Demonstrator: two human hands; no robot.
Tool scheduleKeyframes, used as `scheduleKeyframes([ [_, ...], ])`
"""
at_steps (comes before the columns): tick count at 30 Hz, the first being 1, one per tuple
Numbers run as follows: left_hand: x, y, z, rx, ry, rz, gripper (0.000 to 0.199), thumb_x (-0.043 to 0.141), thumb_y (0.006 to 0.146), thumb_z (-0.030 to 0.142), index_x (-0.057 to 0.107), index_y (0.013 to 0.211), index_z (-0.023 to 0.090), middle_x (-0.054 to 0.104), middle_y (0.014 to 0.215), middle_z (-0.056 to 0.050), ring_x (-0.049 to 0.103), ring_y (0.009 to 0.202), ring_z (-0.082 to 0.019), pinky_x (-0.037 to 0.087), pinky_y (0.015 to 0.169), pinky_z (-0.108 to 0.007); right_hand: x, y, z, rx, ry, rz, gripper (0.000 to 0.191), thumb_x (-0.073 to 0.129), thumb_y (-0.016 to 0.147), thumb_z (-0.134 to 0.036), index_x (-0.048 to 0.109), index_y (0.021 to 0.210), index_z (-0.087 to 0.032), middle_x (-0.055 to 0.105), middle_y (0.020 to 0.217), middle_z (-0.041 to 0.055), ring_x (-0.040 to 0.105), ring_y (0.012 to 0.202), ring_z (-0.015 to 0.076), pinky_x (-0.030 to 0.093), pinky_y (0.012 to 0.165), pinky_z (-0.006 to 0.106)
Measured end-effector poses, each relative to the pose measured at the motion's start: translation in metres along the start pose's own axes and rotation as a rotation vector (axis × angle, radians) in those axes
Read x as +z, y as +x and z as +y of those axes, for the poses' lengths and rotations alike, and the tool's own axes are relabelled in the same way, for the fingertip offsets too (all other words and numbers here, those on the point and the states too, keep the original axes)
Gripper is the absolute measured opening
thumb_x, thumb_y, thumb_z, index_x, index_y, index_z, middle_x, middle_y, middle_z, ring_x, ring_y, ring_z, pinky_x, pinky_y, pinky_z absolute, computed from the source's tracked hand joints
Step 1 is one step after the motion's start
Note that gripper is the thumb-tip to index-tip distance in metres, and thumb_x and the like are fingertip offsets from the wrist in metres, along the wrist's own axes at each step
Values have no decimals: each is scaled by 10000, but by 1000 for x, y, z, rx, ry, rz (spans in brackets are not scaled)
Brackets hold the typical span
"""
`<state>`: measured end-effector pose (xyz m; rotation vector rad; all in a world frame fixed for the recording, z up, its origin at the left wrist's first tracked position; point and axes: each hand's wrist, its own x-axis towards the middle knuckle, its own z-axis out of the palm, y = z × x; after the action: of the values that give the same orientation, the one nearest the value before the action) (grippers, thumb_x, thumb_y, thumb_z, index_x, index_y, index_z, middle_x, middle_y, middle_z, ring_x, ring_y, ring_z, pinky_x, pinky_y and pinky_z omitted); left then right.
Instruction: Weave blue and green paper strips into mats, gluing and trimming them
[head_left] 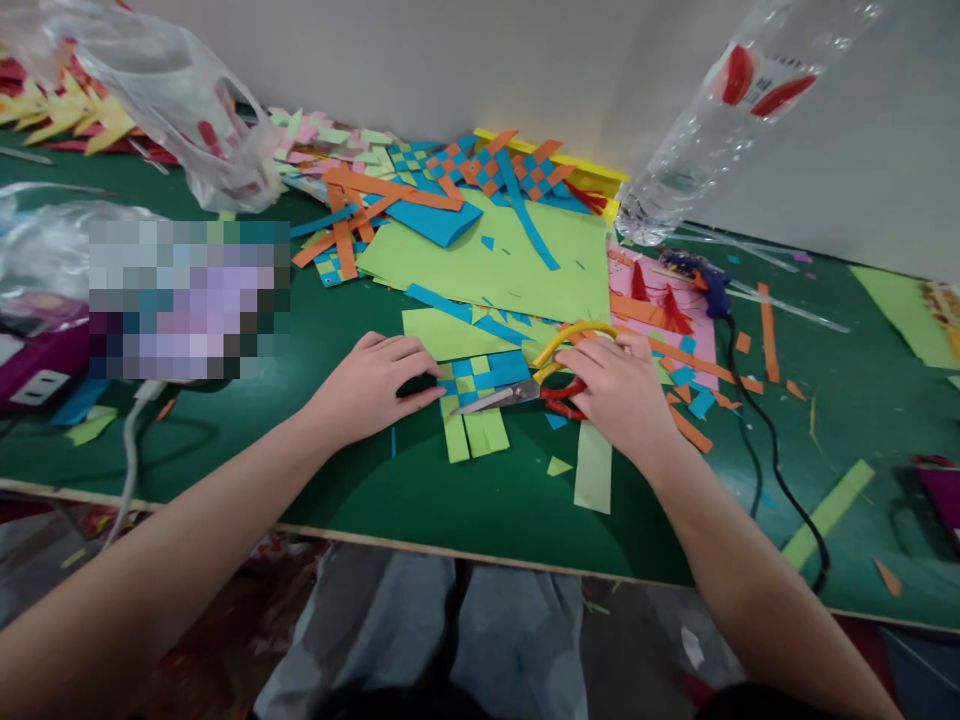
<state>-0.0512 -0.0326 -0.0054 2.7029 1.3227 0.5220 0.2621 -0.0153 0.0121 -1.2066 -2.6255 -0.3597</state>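
In front of me a small woven paper piece (480, 372) of blue and light green strips lies on the green table, with green strip ends hanging toward me. My left hand (390, 380) is closed at its left edge, thumb and fingertips pinching the paper. My right hand (611, 380) grips scissors (506, 397) with one yellow and one red handle. Their blades point left and lie across the lower part of the weave, nearly closed together. A pale green strip (592, 470) lies below my right hand. Light green sheets (510, 250) and a blue strip (465, 315) lie just behind the weave.
Finished-looking blue and orange weaves (487, 170) and loose orange strips (341, 235) are piled at the back. A plastic bottle (697, 130) stands at right, near a blue glue gun (705, 285) with a black cord. A plastic bag (217, 120) and a blurred-out rectangle (195, 310) are at left.
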Motion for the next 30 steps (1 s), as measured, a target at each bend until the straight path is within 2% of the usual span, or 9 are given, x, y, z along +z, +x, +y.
scheduleKeyframes([
  [8, 0, 0, 0, -7, -3, -5, 201, 532, 946, 376, 641, 927, 208, 697, 944, -38, 643, 867, -195, 359, 748, -340, -3, -4, 5, -27, -55, 12, 333, 481, 778, 13, 629, 989, -199, 696, 957, 45, 587, 870, 203, 284, 803, 352],
  [13, 1, 0, -1, -2, 0, 3, 210, 525, 950, 383, 635, 920, 207, 693, 942, -35, 640, 871, -194, 356, 745, -337, -4, -6, 6, -47, 13, 18, 324, 481, 763, 0, 630, 965, -206, 696, 942, 35, 594, 872, 202, 289, 820, 355],
  [18, 1, 0, -1, -6, -10, -2, 206, 532, 944, 381, 634, 924, 204, 690, 939, -37, 644, 882, -197, 352, 740, -337, -4, -4, -2, 63, 129, 80, 240, 513, 787, -51, 621, 924, -216, 694, 891, 3, 596, 832, 186, 291, 858, 359],
  [25, 0, 0, 0, 4, -11, 8, 202, 525, 947, 361, 638, 929, 195, 688, 933, -41, 640, 862, -200, 351, 745, -338, 4, -3, -7, 141, 161, 69, 293, 515, 744, -45, 625, 964, -205, 699, 968, 28, 615, 888, 192, 308, 845, 334],
  [30, 1, 0, -1, -6, -5, -9, 207, 520, 950, 369, 635, 938, 198, 685, 955, -42, 638, 882, -201, 355, 756, -338, 5, -4, -7, 72, 48, 122, 290, 521, 745, -27, 634, 971, -169, 698, 938, 39, 614, 859, 189, 310, 831, 326],
])
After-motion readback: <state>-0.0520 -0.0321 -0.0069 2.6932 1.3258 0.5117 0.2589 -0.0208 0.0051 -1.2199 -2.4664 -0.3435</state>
